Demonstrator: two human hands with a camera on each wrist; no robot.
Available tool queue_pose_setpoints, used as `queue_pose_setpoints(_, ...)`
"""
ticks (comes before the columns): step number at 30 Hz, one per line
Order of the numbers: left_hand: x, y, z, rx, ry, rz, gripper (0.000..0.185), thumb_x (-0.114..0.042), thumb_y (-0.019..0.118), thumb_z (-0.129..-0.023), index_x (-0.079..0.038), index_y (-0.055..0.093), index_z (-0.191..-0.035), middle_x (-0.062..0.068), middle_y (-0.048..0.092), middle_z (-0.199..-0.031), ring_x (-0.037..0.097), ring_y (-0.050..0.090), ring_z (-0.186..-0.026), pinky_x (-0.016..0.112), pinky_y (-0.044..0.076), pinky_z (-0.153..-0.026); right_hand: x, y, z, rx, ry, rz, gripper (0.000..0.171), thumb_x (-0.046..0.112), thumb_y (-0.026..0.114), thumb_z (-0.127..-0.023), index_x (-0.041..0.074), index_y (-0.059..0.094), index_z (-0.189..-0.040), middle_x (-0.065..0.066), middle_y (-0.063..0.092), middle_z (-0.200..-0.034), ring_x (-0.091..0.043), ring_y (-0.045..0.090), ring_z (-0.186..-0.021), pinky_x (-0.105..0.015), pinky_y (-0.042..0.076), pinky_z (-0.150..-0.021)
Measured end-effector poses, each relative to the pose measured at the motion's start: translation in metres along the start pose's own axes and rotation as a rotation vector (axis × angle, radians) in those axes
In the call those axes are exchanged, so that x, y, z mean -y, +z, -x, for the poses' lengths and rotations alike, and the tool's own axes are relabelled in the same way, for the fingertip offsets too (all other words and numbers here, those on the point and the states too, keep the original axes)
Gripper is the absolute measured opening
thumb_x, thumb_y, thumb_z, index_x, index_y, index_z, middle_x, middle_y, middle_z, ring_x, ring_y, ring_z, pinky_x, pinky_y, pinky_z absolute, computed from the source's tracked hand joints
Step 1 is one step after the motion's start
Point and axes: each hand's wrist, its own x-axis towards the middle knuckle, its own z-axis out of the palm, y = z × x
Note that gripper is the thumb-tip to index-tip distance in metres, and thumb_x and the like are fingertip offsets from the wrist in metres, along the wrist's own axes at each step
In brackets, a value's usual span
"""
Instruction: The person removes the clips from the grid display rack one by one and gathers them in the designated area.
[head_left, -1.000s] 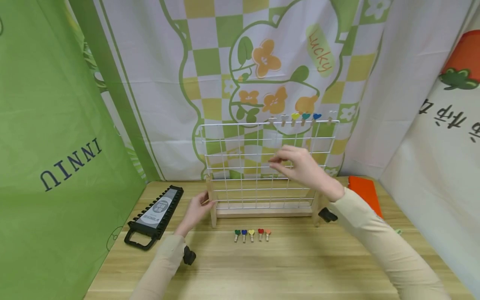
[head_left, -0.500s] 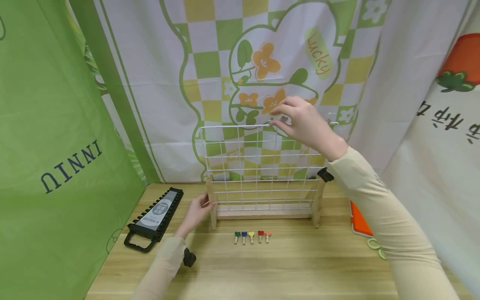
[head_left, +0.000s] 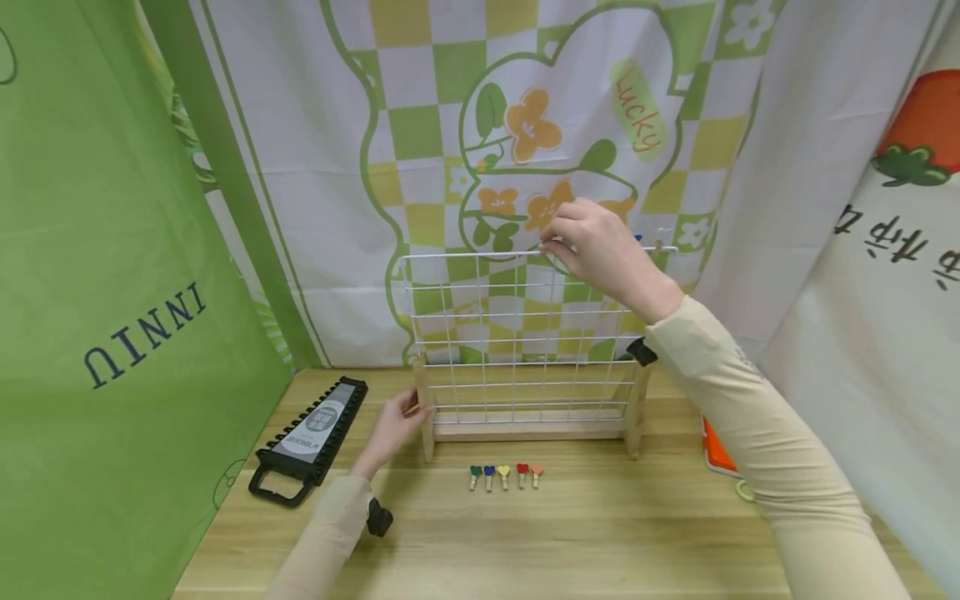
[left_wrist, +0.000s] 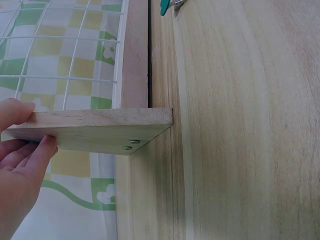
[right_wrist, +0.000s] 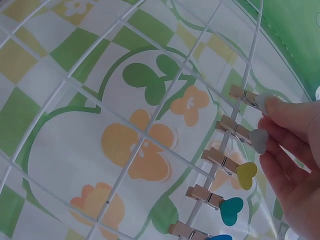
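My right hand (head_left: 596, 250) is at the top wire of a white wire grid (head_left: 497, 339). In the right wrist view, its thumb and fingers pinch the pale grey heart end of the outermost wooden clothespin (right_wrist: 244, 95). Beside it, clipped along the same wire, are another grey-heart clothespin (right_wrist: 243, 134), a yellow one (right_wrist: 230, 167), a teal one (right_wrist: 216, 202) and a blue one (right_wrist: 192, 232). My left hand (left_wrist: 22, 167) grips the wooden end leg (left_wrist: 95, 125) of the grid's stand, thumb on one face and fingers on the other.
On the table before the stand lies a row of small heart clothespins, among them a blue one (head_left: 489, 477) and a red one (head_left: 522, 475). A black toothed holder with a handle (head_left: 311, 442) lies left. At right are an orange flat object (head_left: 717, 450) and a patterned curtain behind.
My right hand has risen from in front of the grid to its top wire, and its fingers have drawn together on the end clothespin. My left hand has stayed at the leg.
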Motion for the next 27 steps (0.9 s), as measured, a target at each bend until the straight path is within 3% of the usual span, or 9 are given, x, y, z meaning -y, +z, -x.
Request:
queue_pose_setpoints(5, -0.011, 0.0, 0.004, 0.013, 0.005, -0.005, 0.048, 0.002, 0.062, -0.094, 0.018, 0.046, -0.137, 0.036, 0.052, -0.137, 0.048, 0.052, -0.13, 0.052, 0.049, -0.109, 0.001, 0.001, 0.002, -0.044, -0.027, 0.024, 0.006, 0.002, 0.076, -0.083, -0.002, 0.073, -0.083, -0.012, 0.07, -0.08, -0.027, 0.059, -0.075, -0.034, 0.052, -0.067)
queue_pose_setpoints(9, -0.011, 0.0, 0.004, 0.016, -0.011, -0.005, 0.049, 0.002, 0.061, -0.095, 0.017, 0.045, -0.138, 0.035, 0.051, -0.139, 0.047, 0.051, -0.131, 0.052, 0.048, -0.11, 0.003, -0.002, 0.003, -0.076, -0.02, 0.017, 0.005, 0.001, 0.078, -0.082, -0.002, 0.073, -0.083, -0.013, 0.071, -0.081, -0.028, 0.06, -0.075, -0.034, 0.052, -0.067)
queue_pose_setpoints(11, -0.001, 0.001, 0.001, 0.006, -0.011, -0.005, 0.049, 0.001, 0.062, -0.094, 0.015, 0.046, -0.139, 0.034, 0.052, -0.139, 0.046, 0.052, -0.131, 0.051, 0.049, -0.109, 0.005, -0.004, 0.004, -0.091, -0.013, 0.006, 0.006, 0.001, 0.078, -0.081, -0.002, 0.074, -0.084, -0.013, 0.072, -0.082, -0.029, 0.061, -0.076, -0.035, 0.054, -0.069)
queue_pose_setpoints(15, 0.001, 0.001, 0.0, 0.0, 0.001, -0.004, 0.049, 0.0, 0.063, -0.093, 0.014, 0.048, -0.138, 0.033, 0.054, -0.138, 0.046, 0.053, -0.13, 0.05, 0.05, -0.109, 0.009, -0.006, 0.009, -0.103, -0.004, -0.024, 0.007, 0.001, 0.078, -0.082, -0.002, 0.074, -0.086, -0.015, 0.071, -0.083, -0.029, 0.062, -0.078, -0.037, 0.056, -0.072)
queue_pose_setpoints(23, 0.002, 0.0, -0.001, 0.0, -0.006, -0.019, 0.049, -0.003, 0.064, -0.094, 0.013, 0.048, -0.138, 0.033, 0.053, -0.139, 0.045, 0.053, -0.131, 0.049, 0.05, -0.109, 0.014, 0.007, 0.044, -0.081, -0.01, -0.058, 0.009, -0.004, 0.077, -0.081, -0.002, 0.073, -0.089, -0.014, 0.069, -0.086, -0.029, 0.064, -0.084, -0.041, 0.06, -0.078)
queue_pose_setpoints(27, 0.003, 0.0, -0.001, 0.004, 0.002, -0.011, 0.05, -0.001, 0.063, -0.094, 0.014, 0.046, -0.139, 0.034, 0.052, -0.139, 0.047, 0.052, -0.131, 0.05, 0.049, -0.109, 0.016, 0.02, 0.067, -0.05, -0.013, -0.094, 0.014, -0.005, 0.079, -0.078, -0.001, 0.072, -0.089, -0.012, 0.069, -0.086, -0.026, 0.065, -0.081, -0.039, 0.06, -0.072)
